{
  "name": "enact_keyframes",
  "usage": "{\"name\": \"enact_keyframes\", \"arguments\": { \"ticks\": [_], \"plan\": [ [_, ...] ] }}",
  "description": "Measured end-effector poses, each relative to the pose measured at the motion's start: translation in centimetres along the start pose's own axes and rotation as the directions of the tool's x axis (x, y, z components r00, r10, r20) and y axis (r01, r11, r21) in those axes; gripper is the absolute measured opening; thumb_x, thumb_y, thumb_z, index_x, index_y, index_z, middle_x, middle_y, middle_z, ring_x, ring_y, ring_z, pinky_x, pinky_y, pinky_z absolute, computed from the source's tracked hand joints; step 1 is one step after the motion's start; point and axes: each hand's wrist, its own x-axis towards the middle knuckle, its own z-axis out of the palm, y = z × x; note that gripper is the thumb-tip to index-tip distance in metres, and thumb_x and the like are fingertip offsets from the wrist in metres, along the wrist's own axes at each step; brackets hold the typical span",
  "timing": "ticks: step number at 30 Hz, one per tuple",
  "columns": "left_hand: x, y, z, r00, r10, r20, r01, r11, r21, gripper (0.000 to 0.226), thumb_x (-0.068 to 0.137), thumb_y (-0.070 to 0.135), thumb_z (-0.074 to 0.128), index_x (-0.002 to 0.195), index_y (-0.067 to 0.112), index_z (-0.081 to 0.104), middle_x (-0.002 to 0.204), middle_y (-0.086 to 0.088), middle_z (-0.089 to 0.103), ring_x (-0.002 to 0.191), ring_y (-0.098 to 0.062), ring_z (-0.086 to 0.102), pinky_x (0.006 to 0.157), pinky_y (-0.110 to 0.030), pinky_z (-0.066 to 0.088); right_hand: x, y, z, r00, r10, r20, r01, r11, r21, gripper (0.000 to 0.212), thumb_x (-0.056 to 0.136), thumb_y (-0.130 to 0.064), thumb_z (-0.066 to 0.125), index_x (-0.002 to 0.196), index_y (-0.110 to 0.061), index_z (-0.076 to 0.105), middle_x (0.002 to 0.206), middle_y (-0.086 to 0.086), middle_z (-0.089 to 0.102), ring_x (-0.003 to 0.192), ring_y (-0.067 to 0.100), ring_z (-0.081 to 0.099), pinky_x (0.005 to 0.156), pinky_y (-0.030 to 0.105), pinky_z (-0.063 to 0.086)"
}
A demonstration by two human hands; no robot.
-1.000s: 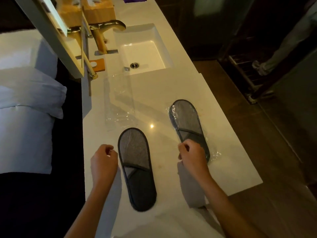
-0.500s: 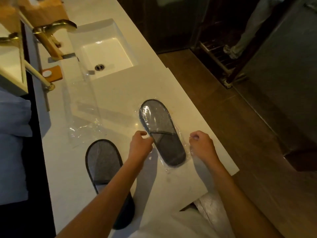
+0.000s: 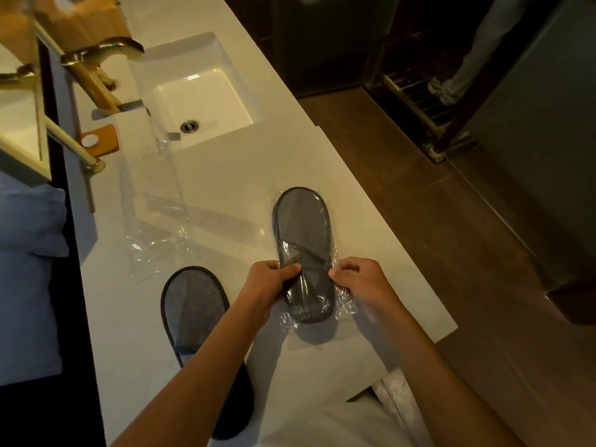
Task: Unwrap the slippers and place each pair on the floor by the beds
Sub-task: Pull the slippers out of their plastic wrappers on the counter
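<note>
A grey slipper in clear plastic wrap [image 3: 303,233] lies on the white counter [image 3: 232,175], toe pointing away from me. My left hand [image 3: 267,285] pinches the wrap on the slipper's left side near the heel. My right hand [image 3: 358,282] pinches the crinkled plastic on its right side. An unwrapped grey slipper [image 3: 193,308] lies to the left, its heel end hidden under my left forearm. An empty clear wrapper [image 3: 158,240] lies flat on the counter beyond it.
A white sink [image 3: 200,95] with a brass tap [image 3: 103,56] is set into the counter's far end. White bedding [image 3: 29,269] lies at the left. Dark wood floor [image 3: 435,237] runs along the right, where a person's leg [image 3: 467,50] stands by a metal rack.
Both hands have closed in on the wrapped slipper and now grip its plastic on either side near the heel. The view has shifted right and closer.
</note>
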Motion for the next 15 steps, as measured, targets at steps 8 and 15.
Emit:
{"name": "enact_keyframes", "arguments": {
  "ticks": [8, 15],
  "plan": [
    [-1.8, 1.4, -2.8, 0.978, 0.203, -0.046, -0.206, 0.975, -0.084, 0.018, 0.091, 0.01, 0.066, 0.106, 0.001, 0.065, 0.1, -0.023, 0.075, 0.092, -0.039, 0.073, 0.086, -0.054, 0.058, -2.7, -2.0, 0.6, 0.981, -0.189, 0.047, 0.189, 0.982, 0.007, 0.029, 0.089, -0.009, 0.066, 0.114, -0.024, 0.062, 0.083, 0.012, 0.075, 0.07, 0.014, 0.068, 0.063, 0.027, 0.055],
    [-4.3, 3.1, -5.9, 0.925, 0.366, -0.103, -0.375, 0.922, -0.099, 0.009, 0.092, 0.013, 0.065, 0.1, 0.009, 0.068, 0.096, -0.015, 0.078, 0.089, -0.029, 0.076, 0.076, -0.04, 0.061, -5.2, -5.1, 1.5, 0.914, -0.335, 0.229, 0.373, 0.915, -0.151, 0.026, 0.088, -0.007, 0.068, 0.107, -0.025, 0.072, 0.092, 0.0, 0.074, 0.086, 0.01, 0.07, 0.068, 0.018, 0.059]
  ]
}}
